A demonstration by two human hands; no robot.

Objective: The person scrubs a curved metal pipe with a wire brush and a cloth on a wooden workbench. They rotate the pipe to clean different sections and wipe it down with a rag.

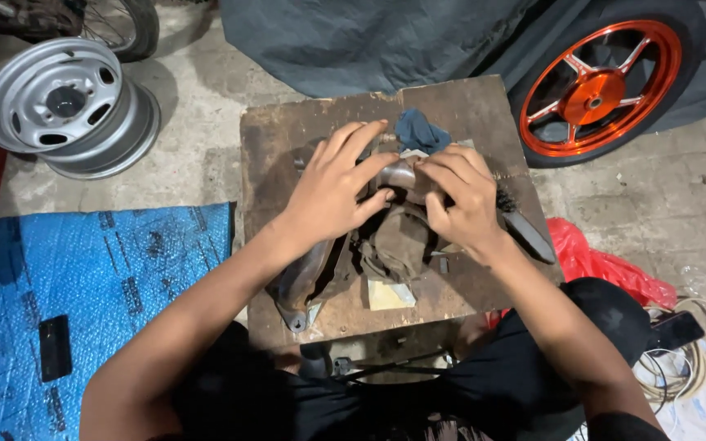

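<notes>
Both hands press a metal part on wooden board

Both hands on metal part

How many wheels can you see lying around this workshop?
3. A bare silver rim lies on the floor at upper left; a spoked wheel stands just behind it, cut off by the frame; an orange-spoked wheel stands at upper right, beside a dark cover. More may be hidden.

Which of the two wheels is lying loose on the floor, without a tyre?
The silver steel rim at upper left: bare and lying loose. The orange spoked wheel at upper right wears a black tyre.
</notes>
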